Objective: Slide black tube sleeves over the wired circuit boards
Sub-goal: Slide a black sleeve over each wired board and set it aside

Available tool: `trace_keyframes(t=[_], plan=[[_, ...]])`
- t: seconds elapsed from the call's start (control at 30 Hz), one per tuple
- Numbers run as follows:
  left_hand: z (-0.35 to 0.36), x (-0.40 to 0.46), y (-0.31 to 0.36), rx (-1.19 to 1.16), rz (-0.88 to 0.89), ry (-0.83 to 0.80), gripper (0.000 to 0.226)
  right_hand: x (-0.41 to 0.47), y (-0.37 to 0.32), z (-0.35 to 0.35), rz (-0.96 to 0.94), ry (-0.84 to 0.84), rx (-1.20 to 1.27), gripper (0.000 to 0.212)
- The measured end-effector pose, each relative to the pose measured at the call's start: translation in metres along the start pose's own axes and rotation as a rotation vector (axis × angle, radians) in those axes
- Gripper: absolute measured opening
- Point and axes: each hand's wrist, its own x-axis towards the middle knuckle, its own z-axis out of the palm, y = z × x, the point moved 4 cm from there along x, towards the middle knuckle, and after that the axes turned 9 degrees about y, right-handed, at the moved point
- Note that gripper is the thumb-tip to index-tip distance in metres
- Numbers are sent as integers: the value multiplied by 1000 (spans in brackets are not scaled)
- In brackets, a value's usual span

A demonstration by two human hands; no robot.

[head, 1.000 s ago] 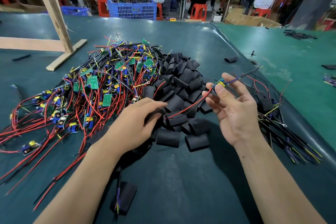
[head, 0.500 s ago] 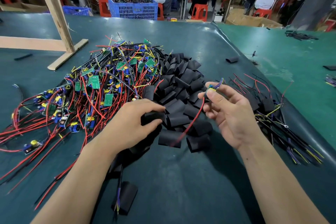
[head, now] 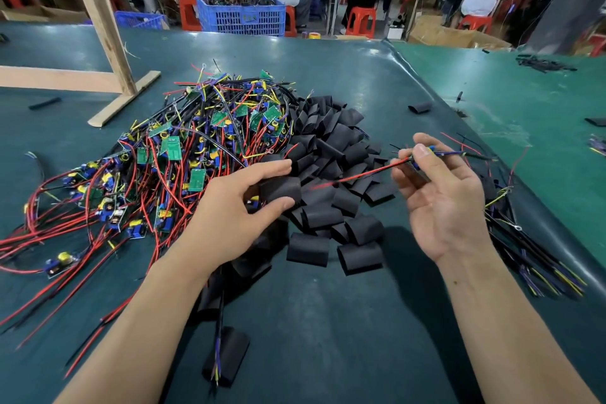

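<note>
Your left hand (head: 229, 216) pinches one short black tube sleeve (head: 280, 188) between thumb and fingers, lifted just above the heap of flattened black sleeves (head: 331, 154) on the dark green tabletop (head: 328, 338). Your right hand (head: 442, 200) grips a small wired circuit board (head: 426, 154) at the fingertips, its red and black leads (head: 357, 176) trailing toward the sleeve without touching it. The board itself is mostly hidden by your fingers. The tangled pile of green boards with red wires (head: 170, 167) lies to the left.
</note>
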Motion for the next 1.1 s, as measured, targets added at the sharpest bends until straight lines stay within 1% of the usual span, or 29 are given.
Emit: trace_keyframes(t=[0.1,0.27,0.4,0.57,0.93,1.1], plan=[[2,1,3,-96,5,19,42,-1,1,1,-27,4,-5,14],[-1,2,10,-297,66,123,36,0,-4,-1,-59,49,41,14],[1,2,13,-401,50,114,42,1,-1,-2,-3,56,77,12],[3,1,15,-424,61,96,41,1,4,0,68,48,116,11],[-1,1,17,-426,123,140,40,-4,10,4,56,59,36,13],[-2,1,21,-375,170,175,39,-7,16,7,73,73,-3,12]])
